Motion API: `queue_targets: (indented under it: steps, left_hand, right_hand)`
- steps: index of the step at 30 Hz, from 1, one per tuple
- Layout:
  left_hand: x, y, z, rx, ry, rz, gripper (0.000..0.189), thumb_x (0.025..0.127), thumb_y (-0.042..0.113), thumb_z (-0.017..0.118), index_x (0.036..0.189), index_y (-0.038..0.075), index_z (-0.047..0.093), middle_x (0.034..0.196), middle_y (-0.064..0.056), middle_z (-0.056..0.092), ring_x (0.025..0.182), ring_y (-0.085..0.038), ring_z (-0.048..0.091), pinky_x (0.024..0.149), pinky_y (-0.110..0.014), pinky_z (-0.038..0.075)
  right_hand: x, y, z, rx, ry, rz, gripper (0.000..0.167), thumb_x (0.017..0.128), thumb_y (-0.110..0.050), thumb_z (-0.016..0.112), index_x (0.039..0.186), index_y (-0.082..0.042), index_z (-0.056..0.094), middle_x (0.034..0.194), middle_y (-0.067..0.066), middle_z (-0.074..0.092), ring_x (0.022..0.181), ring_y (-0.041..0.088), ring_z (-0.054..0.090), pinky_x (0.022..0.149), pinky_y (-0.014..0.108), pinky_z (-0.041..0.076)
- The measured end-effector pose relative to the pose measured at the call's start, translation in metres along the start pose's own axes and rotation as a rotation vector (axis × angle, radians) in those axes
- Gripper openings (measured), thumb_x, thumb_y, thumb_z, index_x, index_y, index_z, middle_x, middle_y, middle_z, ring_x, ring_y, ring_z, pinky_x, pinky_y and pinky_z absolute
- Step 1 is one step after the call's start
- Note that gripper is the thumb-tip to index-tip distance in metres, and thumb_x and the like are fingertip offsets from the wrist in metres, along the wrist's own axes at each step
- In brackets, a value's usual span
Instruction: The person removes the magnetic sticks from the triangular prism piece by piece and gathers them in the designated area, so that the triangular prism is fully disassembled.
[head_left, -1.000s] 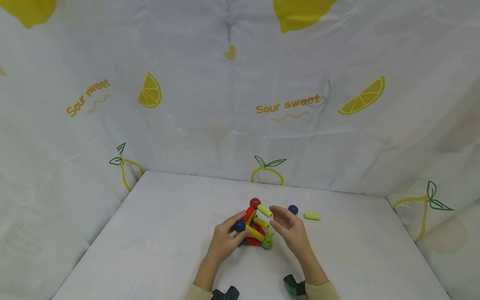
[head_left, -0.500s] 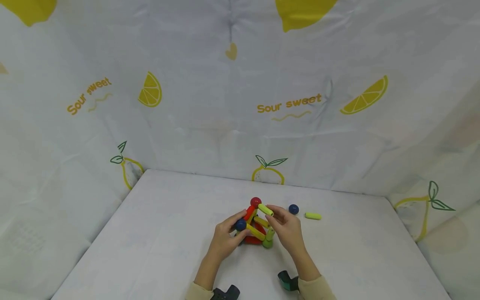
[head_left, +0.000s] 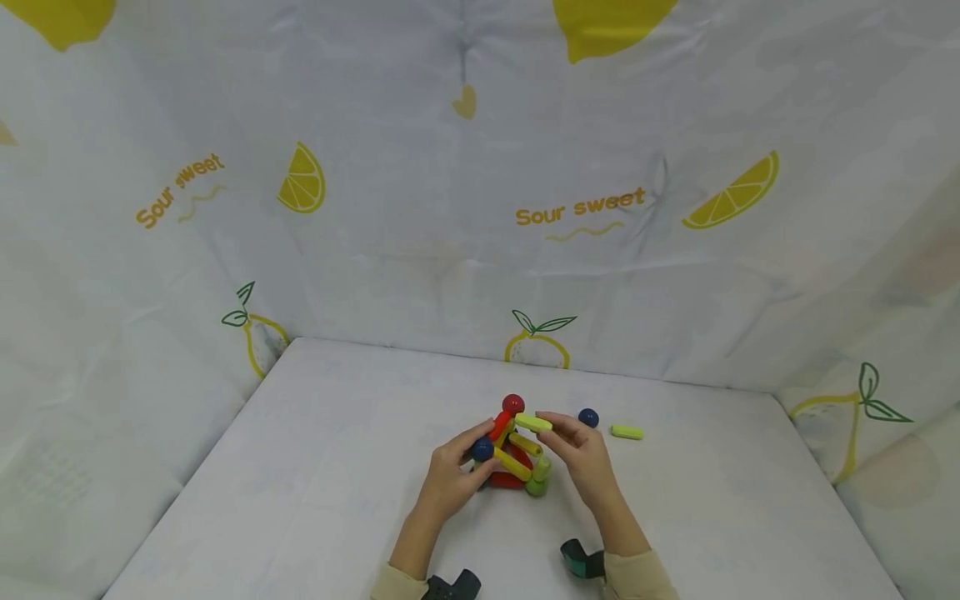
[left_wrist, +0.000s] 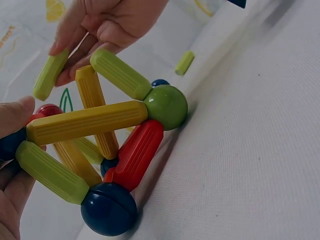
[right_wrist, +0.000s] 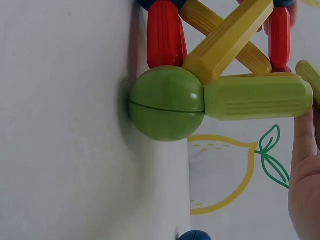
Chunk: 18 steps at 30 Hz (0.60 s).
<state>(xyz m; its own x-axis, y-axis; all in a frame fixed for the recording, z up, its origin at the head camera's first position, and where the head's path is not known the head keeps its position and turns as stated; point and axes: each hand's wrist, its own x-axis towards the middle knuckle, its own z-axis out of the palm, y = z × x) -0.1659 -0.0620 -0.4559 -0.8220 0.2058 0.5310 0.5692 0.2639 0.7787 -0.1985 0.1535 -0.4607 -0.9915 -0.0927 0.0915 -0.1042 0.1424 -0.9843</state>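
Note:
On the table stands a frame of magnetic rods and balls: green ball (right_wrist: pixel 167 102), yellow rod (left_wrist: pixel 87 122), red rod (left_wrist: pixel 140 155), dark blue ball (left_wrist: pixel 109 209). My left hand (head_left: pixel 448 475) grips its left side around an upper dark blue ball (head_left: pixel 482 449). My right hand (head_left: pixel 585 457) pinches the outer end of a light green rod (head_left: pixel 534 423). That rod's other end lies by the red ball (head_left: pixel 513 404) on top; whether they touch I cannot tell. Another light green rod (right_wrist: pixel 257 97) rises from the green ball, its upper end free.
Behind my right hand, a loose dark blue ball (head_left: pixel 588 417) lies on the white table (head_left: pixel 337 467). A loose light green rod (head_left: pixel 627 432) lies to its right. A lemon-print cloth (head_left: pixel 420 208) hangs behind the table.
My right hand has come in from the right and taken hold of the light green rod by the red ball. The rod now slopes less. My left hand keeps its grip.

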Motion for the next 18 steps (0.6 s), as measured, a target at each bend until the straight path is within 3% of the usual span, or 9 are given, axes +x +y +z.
queue_targets:
  steps: [10, 14, 18]
  left_hand:
    - [-0.001, -0.002, 0.0, 0.001, 0.001, 0.026, 0.048, 0.077, -0.003, 0.073, 0.122, -0.009, 0.057, 0.124, -0.027, 0.058, 0.113, -0.038, 0.059, 0.083, -0.039, 0.054]
    - [-0.001, -0.003, 0.0, 0.004, 0.002, 0.021, 0.048, 0.077, -0.003, 0.073, 0.123, -0.008, 0.057, 0.125, -0.026, 0.059, 0.113, -0.038, 0.059, 0.083, -0.04, 0.054]
    - [-0.001, -0.003, 0.001, 0.009, 0.003, 0.005, 0.048, 0.078, -0.002, 0.073, 0.123, -0.007, 0.057, 0.125, -0.025, 0.059, 0.114, -0.037, 0.059, 0.083, -0.04, 0.055]
  right_hand:
    - [-0.011, 0.009, -0.034, 0.007, 0.062, -0.009, 0.038, 0.088, -0.018, 0.067, 0.119, 0.003, 0.058, 0.111, -0.007, 0.062, 0.1, 0.001, 0.062, 0.085, 0.014, 0.052]
    - [-0.018, 0.018, -0.058, -0.012, 0.129, -0.026, 0.036, 0.09, -0.013, 0.064, 0.119, 0.006, 0.057, 0.106, -0.011, 0.062, 0.095, 0.0, 0.062, 0.082, 0.012, 0.052]
    - [-0.024, 0.03, -0.081, -0.082, 0.215, 0.028, 0.04, 0.091, -0.02, 0.064, 0.122, 0.003, 0.056, 0.107, -0.016, 0.06, 0.096, -0.003, 0.059, 0.082, 0.008, 0.049]
